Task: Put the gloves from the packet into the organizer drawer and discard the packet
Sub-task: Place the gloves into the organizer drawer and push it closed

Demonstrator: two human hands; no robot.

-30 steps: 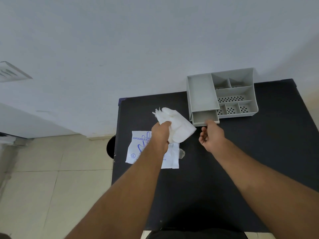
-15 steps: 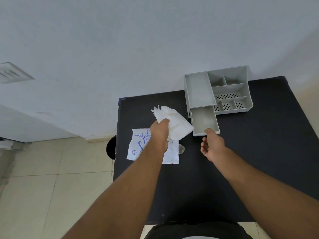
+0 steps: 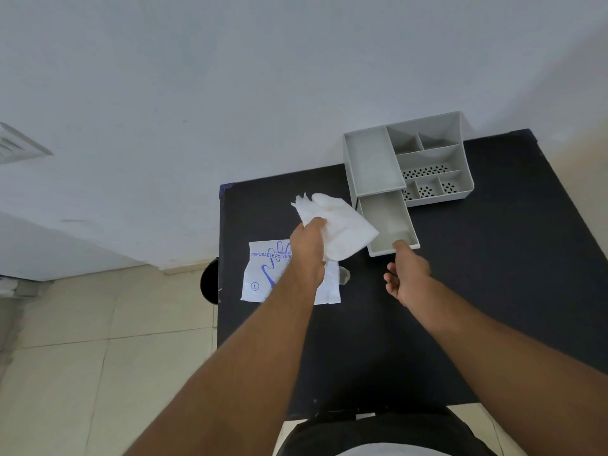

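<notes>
My left hand point(image 3: 307, 250) is shut on a bundle of white gloves point(image 3: 342, 225), held just left of the open drawer point(image 3: 388, 218). The drawer is pulled far out of the grey organizer point(image 3: 371, 159) and has nothing in it. My right hand point(image 3: 406, 274) sits in front of the drawer with one fingertip on its front lip and the other fingers loosely apart. The white packet point(image 3: 263, 274) with blue print lies flat on the black table point(image 3: 493, 274), partly under my left wrist.
The organizer stands at the table's far edge against the white wall, with several empty compartments point(image 3: 427, 166). A small clear scrap point(image 3: 344, 275) lies beside the packet. A dark round object point(image 3: 209, 281) sits off the table's left edge over the tiled floor.
My right hand pulled the drawer from nearly closed to far out, then stayed at its front. My left hand kept the gloves almost in place beside it.
</notes>
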